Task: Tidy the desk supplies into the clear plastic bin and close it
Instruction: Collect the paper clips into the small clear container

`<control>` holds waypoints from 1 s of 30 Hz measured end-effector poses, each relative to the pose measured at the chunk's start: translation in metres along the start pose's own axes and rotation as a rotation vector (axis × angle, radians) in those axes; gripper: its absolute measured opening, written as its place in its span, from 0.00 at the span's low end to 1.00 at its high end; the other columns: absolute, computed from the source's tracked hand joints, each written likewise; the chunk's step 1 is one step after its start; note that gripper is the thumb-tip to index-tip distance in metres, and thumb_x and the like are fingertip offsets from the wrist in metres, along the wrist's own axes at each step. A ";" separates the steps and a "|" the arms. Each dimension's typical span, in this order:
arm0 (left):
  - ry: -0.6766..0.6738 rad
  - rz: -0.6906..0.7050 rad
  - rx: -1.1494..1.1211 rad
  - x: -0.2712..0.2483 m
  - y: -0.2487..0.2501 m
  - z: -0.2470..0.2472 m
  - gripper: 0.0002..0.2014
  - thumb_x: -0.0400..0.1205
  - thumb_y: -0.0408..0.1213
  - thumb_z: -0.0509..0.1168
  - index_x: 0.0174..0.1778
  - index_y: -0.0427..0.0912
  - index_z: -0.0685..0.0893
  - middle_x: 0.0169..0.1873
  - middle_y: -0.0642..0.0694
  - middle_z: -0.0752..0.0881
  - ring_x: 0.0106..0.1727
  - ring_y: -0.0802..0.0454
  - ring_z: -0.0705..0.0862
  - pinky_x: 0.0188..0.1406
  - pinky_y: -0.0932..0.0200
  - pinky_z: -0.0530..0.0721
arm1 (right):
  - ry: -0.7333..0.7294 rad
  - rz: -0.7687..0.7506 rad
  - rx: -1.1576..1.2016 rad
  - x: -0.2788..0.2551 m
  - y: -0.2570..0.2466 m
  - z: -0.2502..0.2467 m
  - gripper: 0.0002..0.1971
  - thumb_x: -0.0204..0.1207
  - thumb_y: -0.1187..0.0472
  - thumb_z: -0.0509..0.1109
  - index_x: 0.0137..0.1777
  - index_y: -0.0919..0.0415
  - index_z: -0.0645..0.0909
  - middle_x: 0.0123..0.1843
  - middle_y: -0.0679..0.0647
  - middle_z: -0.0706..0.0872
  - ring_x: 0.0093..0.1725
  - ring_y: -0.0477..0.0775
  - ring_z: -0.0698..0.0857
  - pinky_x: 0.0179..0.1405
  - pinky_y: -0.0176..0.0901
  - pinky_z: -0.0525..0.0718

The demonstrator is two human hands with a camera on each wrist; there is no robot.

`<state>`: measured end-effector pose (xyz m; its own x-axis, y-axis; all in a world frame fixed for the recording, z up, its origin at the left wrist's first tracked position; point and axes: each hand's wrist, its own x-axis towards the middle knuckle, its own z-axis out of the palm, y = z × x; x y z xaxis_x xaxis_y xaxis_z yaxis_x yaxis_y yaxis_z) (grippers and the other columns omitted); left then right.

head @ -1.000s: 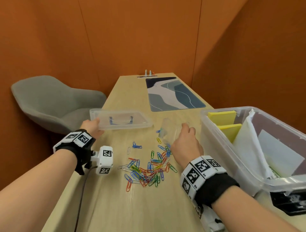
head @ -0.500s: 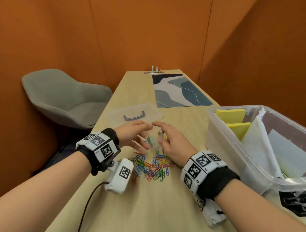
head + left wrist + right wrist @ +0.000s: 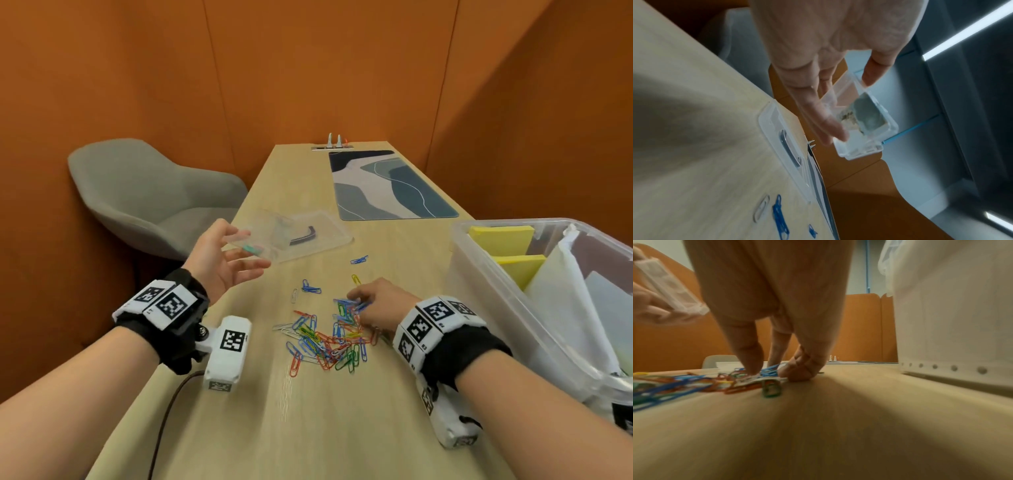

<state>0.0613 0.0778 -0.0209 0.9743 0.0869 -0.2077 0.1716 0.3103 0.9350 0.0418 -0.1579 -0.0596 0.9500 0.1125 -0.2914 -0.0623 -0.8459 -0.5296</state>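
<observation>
Many coloured paper clips (image 3: 325,339) lie scattered on the wooden desk (image 3: 274,428). My right hand (image 3: 376,303) is down on the pile's right edge, thumb and fingers pinching a few blue clips (image 3: 769,369). My left hand (image 3: 226,255) is raised over the desk's left side and holds a small clear plastic case (image 3: 859,123) between thumb and fingers; the case (image 3: 255,241) looks open. The big clear bin (image 3: 479,274) stands at the right, open, with yellow pads and papers inside. Its lid (image 3: 329,233), with a dark handle, lies flat beyond my left hand.
A patterned desk mat (image 3: 387,185) lies at the far end of the desk. A grey chair (image 3: 147,195) stands off the left edge. Orange walls close in on all sides. A cable (image 3: 164,411) runs from my left wrist camera.
Both hands were together on the small case. Now my left hand has carried it up and to the left, and my right hand has dropped onto the paper clips.
</observation>
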 end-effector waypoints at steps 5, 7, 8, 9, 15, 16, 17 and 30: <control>-0.016 0.084 0.006 0.000 -0.003 0.003 0.12 0.78 0.37 0.53 0.52 0.39 0.77 0.48 0.35 0.81 0.29 0.45 0.87 0.23 0.60 0.87 | 0.312 0.191 -0.028 -0.010 0.006 -0.006 0.15 0.77 0.67 0.60 0.61 0.62 0.80 0.65 0.60 0.77 0.59 0.61 0.81 0.49 0.41 0.77; -0.027 0.117 0.034 -0.001 -0.005 0.007 0.09 0.79 0.36 0.52 0.48 0.41 0.77 0.45 0.37 0.82 0.34 0.44 0.85 0.24 0.59 0.86 | 0.272 0.320 -0.149 -0.020 0.009 -0.009 0.07 0.78 0.63 0.61 0.41 0.65 0.76 0.50 0.59 0.81 0.44 0.58 0.80 0.34 0.39 0.74; -0.013 0.147 0.070 0.000 -0.006 0.009 0.09 0.80 0.35 0.52 0.47 0.42 0.77 0.42 0.39 0.82 0.33 0.44 0.85 0.24 0.58 0.86 | 0.218 0.340 -0.193 -0.021 0.010 -0.008 0.12 0.78 0.62 0.61 0.33 0.63 0.72 0.41 0.56 0.79 0.37 0.55 0.77 0.27 0.37 0.70; 0.020 0.187 0.122 0.002 -0.008 0.011 0.09 0.81 0.33 0.50 0.45 0.44 0.76 0.40 0.40 0.82 0.31 0.45 0.85 0.24 0.57 0.83 | 0.181 0.341 -0.202 -0.022 0.010 -0.005 0.15 0.79 0.61 0.61 0.29 0.62 0.68 0.34 0.54 0.76 0.31 0.52 0.74 0.22 0.36 0.66; 0.155 0.461 0.475 0.012 -0.021 0.013 0.13 0.80 0.29 0.51 0.39 0.52 0.74 0.39 0.43 0.84 0.29 0.43 0.81 0.16 0.62 0.75 | 0.059 0.096 0.102 -0.008 -0.007 0.009 0.09 0.75 0.62 0.61 0.34 0.64 0.73 0.35 0.64 0.85 0.35 0.61 0.83 0.45 0.52 0.87; 0.162 0.516 0.523 0.012 -0.022 0.012 0.12 0.79 0.30 0.53 0.39 0.53 0.74 0.40 0.44 0.85 0.30 0.42 0.82 0.19 0.60 0.75 | 0.079 0.067 0.104 -0.006 -0.010 0.008 0.09 0.75 0.61 0.61 0.36 0.64 0.75 0.39 0.66 0.87 0.35 0.61 0.83 0.45 0.53 0.87; 0.166 0.555 0.545 0.012 -0.022 0.012 0.12 0.79 0.30 0.54 0.39 0.55 0.75 0.39 0.46 0.86 0.31 0.41 0.82 0.22 0.57 0.76 | 0.134 0.052 0.083 -0.003 -0.010 0.007 0.08 0.75 0.61 0.62 0.38 0.65 0.77 0.43 0.67 0.88 0.37 0.61 0.84 0.45 0.53 0.87; -0.034 0.733 1.034 0.033 -0.013 0.018 0.08 0.85 0.39 0.56 0.55 0.44 0.78 0.34 0.50 0.86 0.27 0.67 0.82 0.23 0.76 0.76 | 0.268 0.054 -0.160 0.080 0.000 -0.022 0.23 0.82 0.67 0.56 0.77 0.61 0.67 0.78 0.60 0.67 0.75 0.64 0.70 0.71 0.48 0.70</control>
<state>0.0938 0.0597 -0.0351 0.8894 -0.1043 0.4451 -0.3892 -0.6833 0.6177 0.1243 -0.1604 -0.0657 0.9948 -0.0583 -0.0836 -0.0859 -0.9205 -0.3811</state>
